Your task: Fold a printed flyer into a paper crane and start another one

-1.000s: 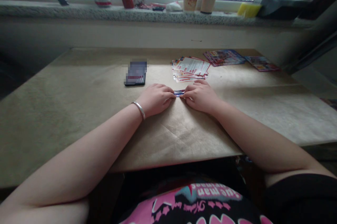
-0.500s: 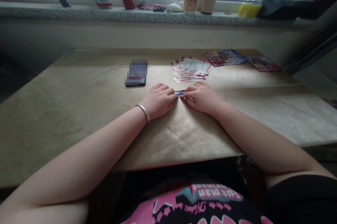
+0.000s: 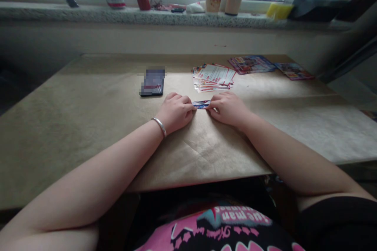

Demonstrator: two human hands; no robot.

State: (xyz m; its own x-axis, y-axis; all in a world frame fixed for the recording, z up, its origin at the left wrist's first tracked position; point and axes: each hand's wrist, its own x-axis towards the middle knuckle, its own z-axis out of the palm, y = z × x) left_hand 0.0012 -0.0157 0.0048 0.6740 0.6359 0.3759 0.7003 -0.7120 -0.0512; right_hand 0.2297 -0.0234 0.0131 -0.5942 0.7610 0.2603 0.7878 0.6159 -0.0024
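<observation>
A small folded strip of printed blue-and-red paper (image 3: 201,104) lies on the brown paper-covered table (image 3: 88,117). My left hand (image 3: 176,110), with a silver bangle at the wrist, pinches its left end with curled fingers. My right hand (image 3: 228,107) pinches its right end the same way. Most of the strip is hidden under my fingers; only the middle shows between them.
A fanned stack of red-and-white leaflets (image 3: 213,76) lies just beyond my hands. A dark phone (image 3: 152,82) rests to the left. More colourful leaflets (image 3: 250,64) and another one (image 3: 293,71) lie at the far right. Bottles and cups stand on the windowsill (image 3: 147,15).
My hands have drawn slightly apart, so more of the folded strip shows between them. The rest is unchanged.
</observation>
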